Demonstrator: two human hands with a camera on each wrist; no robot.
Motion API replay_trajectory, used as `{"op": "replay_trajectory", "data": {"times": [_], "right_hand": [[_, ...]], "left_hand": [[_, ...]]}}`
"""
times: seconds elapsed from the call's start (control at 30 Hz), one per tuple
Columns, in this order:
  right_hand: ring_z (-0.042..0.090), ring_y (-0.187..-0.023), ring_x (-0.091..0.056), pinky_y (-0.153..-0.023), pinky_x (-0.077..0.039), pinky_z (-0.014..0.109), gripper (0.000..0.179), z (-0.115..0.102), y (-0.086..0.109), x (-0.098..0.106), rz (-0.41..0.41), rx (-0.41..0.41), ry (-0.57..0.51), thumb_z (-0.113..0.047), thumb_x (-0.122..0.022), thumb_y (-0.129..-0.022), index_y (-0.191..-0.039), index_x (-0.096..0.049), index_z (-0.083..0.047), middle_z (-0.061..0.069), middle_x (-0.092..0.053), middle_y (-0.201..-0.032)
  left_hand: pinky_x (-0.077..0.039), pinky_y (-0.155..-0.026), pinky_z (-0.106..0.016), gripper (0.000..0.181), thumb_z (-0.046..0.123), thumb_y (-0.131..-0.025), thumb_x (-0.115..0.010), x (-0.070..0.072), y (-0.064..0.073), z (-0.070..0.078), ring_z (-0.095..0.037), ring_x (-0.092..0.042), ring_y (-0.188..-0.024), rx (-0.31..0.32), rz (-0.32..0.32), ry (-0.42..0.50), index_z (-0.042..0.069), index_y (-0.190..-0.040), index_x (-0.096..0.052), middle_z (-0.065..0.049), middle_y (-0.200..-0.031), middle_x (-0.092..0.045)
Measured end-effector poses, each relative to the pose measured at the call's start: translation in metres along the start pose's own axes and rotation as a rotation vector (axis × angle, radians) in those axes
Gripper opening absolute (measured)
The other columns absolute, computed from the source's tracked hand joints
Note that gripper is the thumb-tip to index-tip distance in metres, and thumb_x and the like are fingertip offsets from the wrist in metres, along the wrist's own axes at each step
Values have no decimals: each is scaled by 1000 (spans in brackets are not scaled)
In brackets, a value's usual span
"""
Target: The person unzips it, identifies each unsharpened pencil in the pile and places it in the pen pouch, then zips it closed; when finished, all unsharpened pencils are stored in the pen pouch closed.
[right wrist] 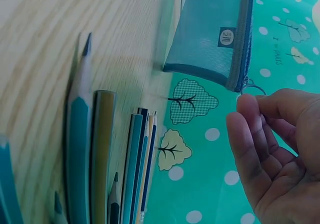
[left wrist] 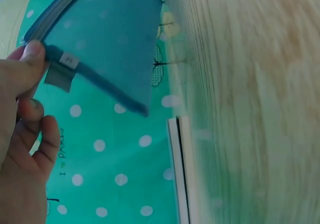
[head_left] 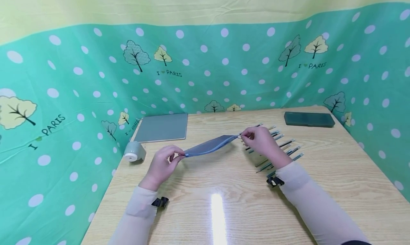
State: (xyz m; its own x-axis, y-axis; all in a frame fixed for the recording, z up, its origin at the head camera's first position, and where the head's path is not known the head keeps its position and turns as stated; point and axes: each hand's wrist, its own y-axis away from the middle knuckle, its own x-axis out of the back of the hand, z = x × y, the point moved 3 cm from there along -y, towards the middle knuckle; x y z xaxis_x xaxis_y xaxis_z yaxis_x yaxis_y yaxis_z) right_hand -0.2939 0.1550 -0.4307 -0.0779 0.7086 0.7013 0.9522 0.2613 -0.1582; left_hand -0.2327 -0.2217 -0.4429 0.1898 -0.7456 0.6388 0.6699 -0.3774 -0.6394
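Aloft over the wood-grained table (head_left: 192, 198): one zippered pouch (head_left: 209, 145), translucent blue mesh, flat, dark-bound edges, the dotted curtain (head_left: 105, 70) showing through. Hands are apart: left hand (head_left: 163, 163) pinches one zip corner; right hand (head_left: 259, 140) pinches the small ring (right wrist: 257, 86) at the other. Loose faceted pencils (right wrist: 77, 159), some sharpened, lie on the table near the right hand. One dark green oblong case (head_left: 309, 119), smooth; contents cannot be told. One flat grey rectangular slab (head_left: 161, 127).
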Motion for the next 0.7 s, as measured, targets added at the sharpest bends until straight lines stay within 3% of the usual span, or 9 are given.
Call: {"op": "replay_trajectory", "data": {"times": [0.1,0.27,0.53,0.7], "right_hand": [[17,-73,-66,-62,-55,36,11,1,-1,-1,-2,1,23,-15,-70,-101,-105,-79,-10,5,-74,-88],[15,-78,-64,-69,-55,37,12,4,-2,-4,-28,3,68,-16,-70,-101,-106,-80,-12,-1,-72,-91],[15,-74,-63,-63,-54,35,11,5,-3,-12,-88,14,87,-17,-72,-100,-105,-80,-12,-2,-71,-91],[15,-72,-62,-64,-53,35,9,3,-4,-16,-125,8,95,-17,-73,-99,-101,-80,-12,-4,-70,-87]], "left_hand": [[-43,-59,-23,24,0,-85,-86,-1,2,1,-7,-51,-66,3,-54,-11,16,-103,-79,10,-98,-74],[-44,-56,-24,24,-1,-83,-86,-1,8,3,-19,-56,-62,28,-154,20,16,-100,-80,11,-96,-74],[-46,-65,-28,22,6,-82,-86,-3,15,6,-12,-56,-66,88,-302,-90,23,-93,-79,20,-86,-68],[-50,-69,-31,21,6,-83,-86,-6,17,7,-19,-66,-75,88,-355,-67,23,-92,-79,16,-90,-72]]}}
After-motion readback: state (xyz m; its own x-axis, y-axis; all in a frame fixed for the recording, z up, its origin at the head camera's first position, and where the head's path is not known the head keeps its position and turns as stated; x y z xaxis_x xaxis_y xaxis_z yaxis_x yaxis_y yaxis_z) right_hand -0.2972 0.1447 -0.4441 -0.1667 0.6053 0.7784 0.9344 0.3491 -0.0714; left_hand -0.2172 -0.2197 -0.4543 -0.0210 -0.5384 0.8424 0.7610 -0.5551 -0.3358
